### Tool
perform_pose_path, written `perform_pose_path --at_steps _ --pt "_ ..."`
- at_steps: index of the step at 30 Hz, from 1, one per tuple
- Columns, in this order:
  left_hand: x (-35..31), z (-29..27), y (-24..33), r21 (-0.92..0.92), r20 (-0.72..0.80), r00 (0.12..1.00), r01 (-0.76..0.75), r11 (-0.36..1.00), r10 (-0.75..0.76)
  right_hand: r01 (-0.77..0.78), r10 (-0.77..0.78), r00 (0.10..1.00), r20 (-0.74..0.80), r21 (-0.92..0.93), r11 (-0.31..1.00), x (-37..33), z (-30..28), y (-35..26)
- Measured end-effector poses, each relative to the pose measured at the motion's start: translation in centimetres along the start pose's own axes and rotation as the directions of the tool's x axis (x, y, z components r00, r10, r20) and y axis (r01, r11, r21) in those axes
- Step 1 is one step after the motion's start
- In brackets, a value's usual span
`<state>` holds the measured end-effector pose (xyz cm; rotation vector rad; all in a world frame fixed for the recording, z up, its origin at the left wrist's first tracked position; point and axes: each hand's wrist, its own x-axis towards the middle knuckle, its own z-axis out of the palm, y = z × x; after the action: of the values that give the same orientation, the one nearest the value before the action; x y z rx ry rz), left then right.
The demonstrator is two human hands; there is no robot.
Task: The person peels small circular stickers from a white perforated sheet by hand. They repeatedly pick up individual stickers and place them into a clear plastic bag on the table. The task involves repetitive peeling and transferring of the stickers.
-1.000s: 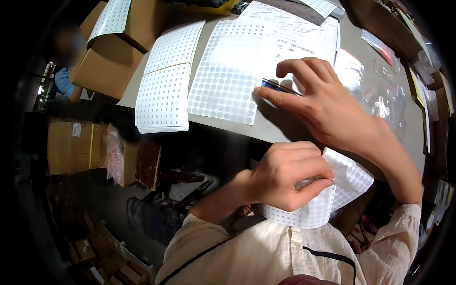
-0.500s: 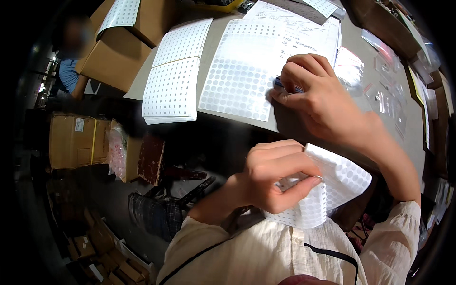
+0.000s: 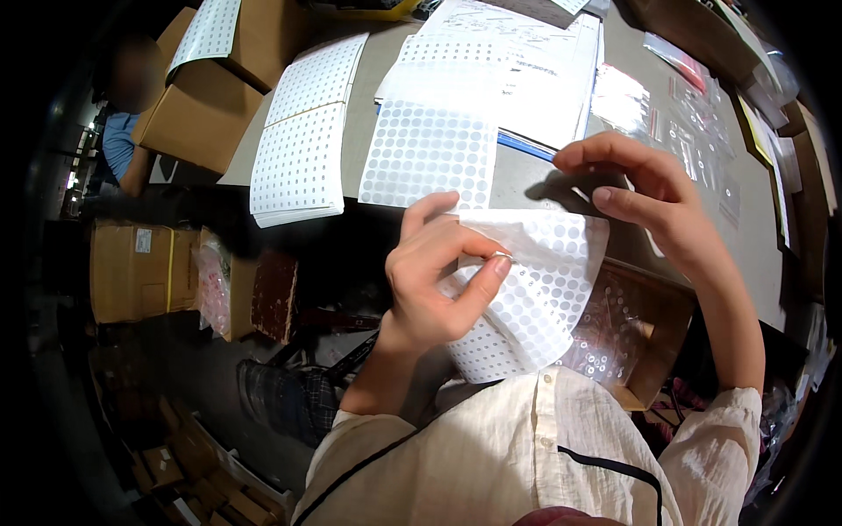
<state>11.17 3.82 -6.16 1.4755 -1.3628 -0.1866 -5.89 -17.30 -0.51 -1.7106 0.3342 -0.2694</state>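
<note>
My left hand [image 3: 443,280] pinches a curled white sheet of round stickers [image 3: 570,254] between thumb and forefinger, in front of my chest. Some of its dots are grey and others bear small dark print. At the fingertips is a small pale bit that I cannot make out. To the right, my right hand [image 3: 649,188] hovers by the table's near edge, thumb and fingers apart, with nothing in it. Another dotted sheet [image 3: 425,158] lies flat on the table, beyond my left hand. Left of it lies a thick stack of printed sticker sheets [image 3: 303,158] with a band across it.
Papers on a blue-edged board [image 3: 553,79] lie at the back. Clear plastic bags [image 3: 702,131] cover the table's right side. An open carton with bagged small rings [image 3: 645,337] sits below the table edge. Cardboard boxes [image 3: 197,110] stand at the left, near a person in blue [image 3: 123,145].
My right hand has moved from the board's blue edge to the right, and its closed fingers have opened. My left hand has lifted the curled sheet up and leftward, toward the table edge.
</note>
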Motion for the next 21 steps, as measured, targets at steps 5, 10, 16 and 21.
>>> perform_pose_path --at_steps 5,10,16,21 --pt "0.2 -0.1 -0.7 0.031 -0.053 0.998 -0.037 0.999 0.039 -0.051 0.053 0.998 -0.021 0.079 0.996 -1.0 0.0 0.2" --pt "0.1 -0.5 -0.9 0.034 -0.062 0.998 -0.01 0.999 0.012 0.255 -0.266 0.963 0.04 -0.453 0.854 0.3 0.8 1.1" --pt "-0.9 -2.3 -1.1 -0.089 -0.086 0.995 0.041 0.995 -0.049 0.363 -0.307 0.928 0.209 -0.681 0.636 2.5 2.1 0.5" --pt "-1.7 -4.0 -0.8 -0.33 -0.263 0.957 0.026 0.943 -0.119 0.419 -0.349 0.891 0.289 -0.818 0.393 2.3 3.2 0.8"
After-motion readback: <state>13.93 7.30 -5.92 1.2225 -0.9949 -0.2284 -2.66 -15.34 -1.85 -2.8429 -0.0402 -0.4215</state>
